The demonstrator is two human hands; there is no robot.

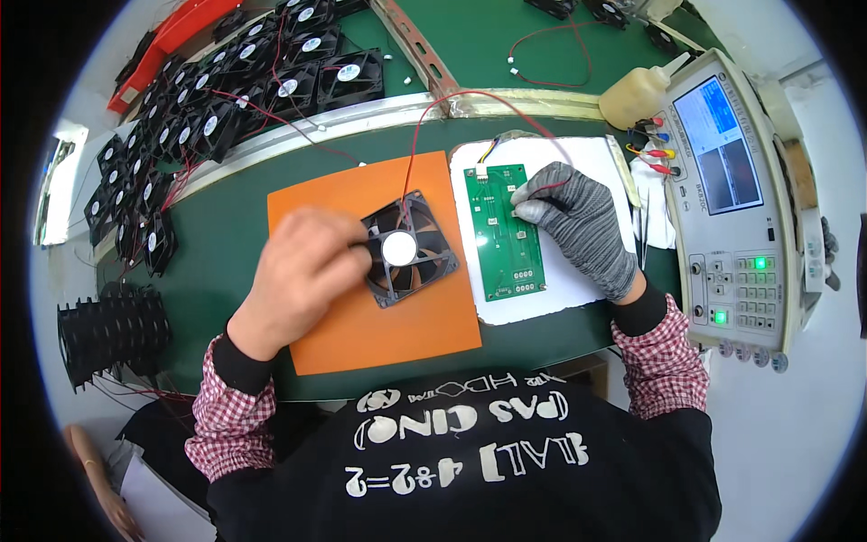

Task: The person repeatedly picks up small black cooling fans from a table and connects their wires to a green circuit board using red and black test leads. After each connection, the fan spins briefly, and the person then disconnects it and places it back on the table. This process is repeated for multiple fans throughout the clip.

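Observation:
A black square cooling fan (pixel 426 268) with a white round label lies tilted on an orange mat (pixel 388 339). Blurred by motion, my bare left hand (pixel 312 271) has curled fingers at the fan's left edge; whether they grip it is unclear. A red fan cable (pixel 470 92) rises from the fan and arcs over to my right hand (pixel 578 221), which wears a grey glove. Thumb and forefinger of that hand pinch the cable's end above a green circuit board (pixel 501 257). The connector is hidden in the fingers. The board rests on a white pad (pixel 578 289).
Many similar fans (pixel 212 126) crowd the upper left, and a fan stack (pixel 113 339) stands at the left edge. On the right is a test instrument (pixel 731 199) with a lit screen, beside a yellowish bottle (pixel 632 98). A metal rail (pixel 415 45) runs behind.

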